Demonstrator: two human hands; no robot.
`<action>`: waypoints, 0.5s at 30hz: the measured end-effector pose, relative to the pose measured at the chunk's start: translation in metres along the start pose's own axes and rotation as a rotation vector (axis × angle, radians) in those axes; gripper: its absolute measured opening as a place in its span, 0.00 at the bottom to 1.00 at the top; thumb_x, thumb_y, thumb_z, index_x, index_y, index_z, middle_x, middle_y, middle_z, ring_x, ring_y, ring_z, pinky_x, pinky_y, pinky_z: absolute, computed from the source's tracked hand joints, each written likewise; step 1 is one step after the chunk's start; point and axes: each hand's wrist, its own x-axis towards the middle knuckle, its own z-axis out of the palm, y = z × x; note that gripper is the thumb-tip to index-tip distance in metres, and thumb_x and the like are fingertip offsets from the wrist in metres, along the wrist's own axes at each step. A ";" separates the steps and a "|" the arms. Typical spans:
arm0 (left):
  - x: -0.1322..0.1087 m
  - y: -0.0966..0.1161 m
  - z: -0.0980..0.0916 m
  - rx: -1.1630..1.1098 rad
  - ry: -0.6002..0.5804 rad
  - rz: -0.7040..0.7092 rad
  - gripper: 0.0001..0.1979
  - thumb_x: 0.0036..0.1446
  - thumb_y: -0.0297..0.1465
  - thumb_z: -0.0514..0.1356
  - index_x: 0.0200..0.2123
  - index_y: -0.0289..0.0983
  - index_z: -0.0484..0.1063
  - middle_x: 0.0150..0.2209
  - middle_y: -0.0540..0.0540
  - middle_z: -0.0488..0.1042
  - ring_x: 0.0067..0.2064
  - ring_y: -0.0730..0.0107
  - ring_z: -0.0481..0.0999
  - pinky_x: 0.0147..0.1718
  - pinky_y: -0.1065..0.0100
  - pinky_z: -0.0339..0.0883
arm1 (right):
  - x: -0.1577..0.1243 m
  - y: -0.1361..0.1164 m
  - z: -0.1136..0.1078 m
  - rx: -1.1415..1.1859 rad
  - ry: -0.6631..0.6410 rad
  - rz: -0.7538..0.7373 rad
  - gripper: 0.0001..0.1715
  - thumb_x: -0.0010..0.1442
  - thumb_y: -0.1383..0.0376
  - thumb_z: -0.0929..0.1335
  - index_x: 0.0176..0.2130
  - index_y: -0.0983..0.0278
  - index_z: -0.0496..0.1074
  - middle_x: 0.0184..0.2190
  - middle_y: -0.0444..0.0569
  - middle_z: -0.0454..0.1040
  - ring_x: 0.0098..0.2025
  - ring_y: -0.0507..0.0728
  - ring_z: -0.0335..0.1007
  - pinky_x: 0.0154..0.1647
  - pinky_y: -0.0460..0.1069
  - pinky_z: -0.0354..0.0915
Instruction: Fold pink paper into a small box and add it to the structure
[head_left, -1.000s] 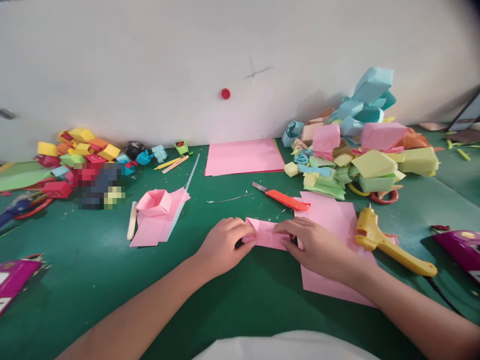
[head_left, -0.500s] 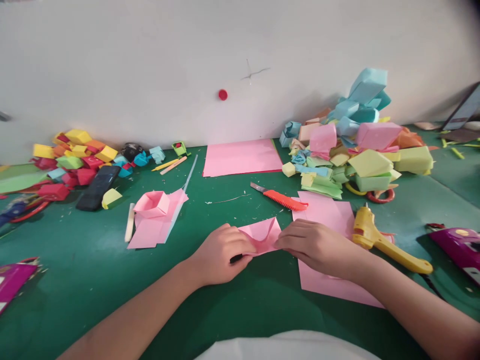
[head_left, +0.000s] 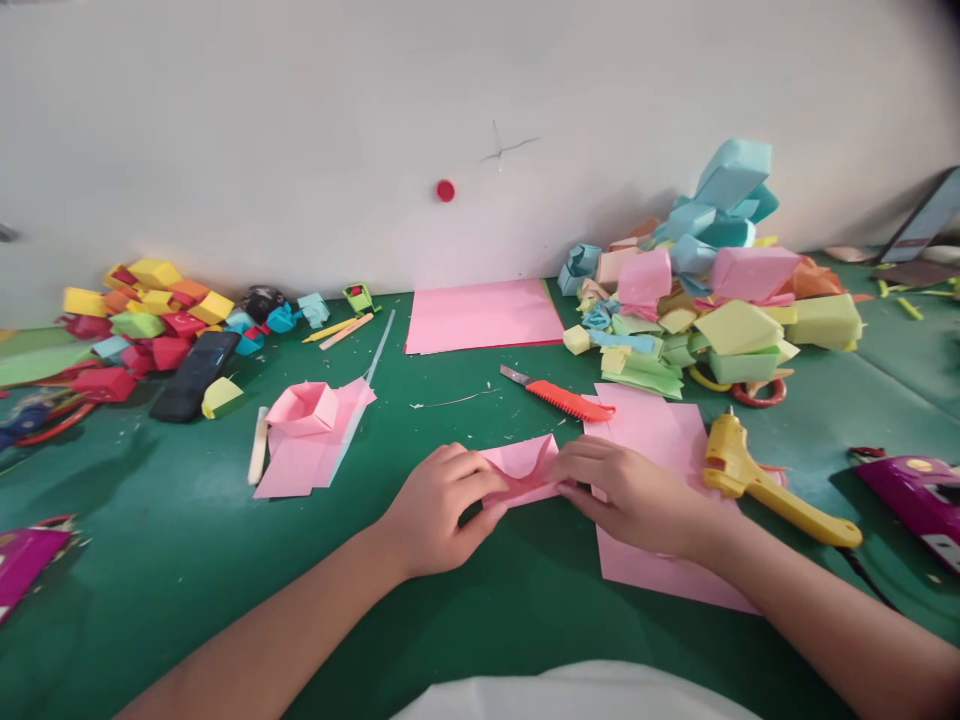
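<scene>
One folded paper (head_left: 523, 474) pinched by left hand (head_left: 444, 508) and right hand (head_left: 641, 493); open box (head_left: 304, 410) on pink sheets (head_left: 289, 469), inside visible.

No txt/nos. legible; white patch (head_left: 942, 549) on R purple item (head_left: 904, 490) unreadable.

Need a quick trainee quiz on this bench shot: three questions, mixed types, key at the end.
1. What are the left hand and right hand both holding?
A) a black phone
B) a folded piece of pink paper
C) a wooden stick

2. True or false: the orange-handled utility knife has its blade exposed.

3. Which corded yellow tool lies beside the right arm?

Key: 1. B. 2. True. 3. The glue gun.
</scene>
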 end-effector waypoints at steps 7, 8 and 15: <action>0.001 -0.006 0.001 0.023 -0.043 -0.025 0.12 0.66 0.32 0.57 0.50 0.40 0.76 0.49 0.43 0.75 0.48 0.60 0.71 0.51 0.57 0.66 | -0.002 0.003 -0.010 0.040 -0.106 -0.160 0.11 0.69 0.66 0.64 0.46 0.60 0.76 0.47 0.54 0.77 0.50 0.60 0.70 0.51 0.56 0.68; 0.001 -0.007 0.002 0.042 -0.060 -0.041 0.14 0.65 0.33 0.59 0.52 0.40 0.75 0.50 0.43 0.74 0.49 0.58 0.71 0.51 0.56 0.66 | -0.002 0.005 -0.008 0.020 -0.097 -0.136 0.13 0.69 0.66 0.63 0.49 0.60 0.75 0.48 0.54 0.77 0.51 0.60 0.70 0.52 0.57 0.68; 0.004 -0.002 0.002 0.097 -0.133 -0.131 0.19 0.61 0.35 0.64 0.55 0.39 0.70 0.50 0.41 0.70 0.50 0.54 0.68 0.51 0.51 0.67 | -0.001 0.008 0.002 -0.095 -0.067 -0.112 0.27 0.68 0.67 0.64 0.65 0.58 0.65 0.57 0.56 0.72 0.56 0.64 0.65 0.57 0.63 0.66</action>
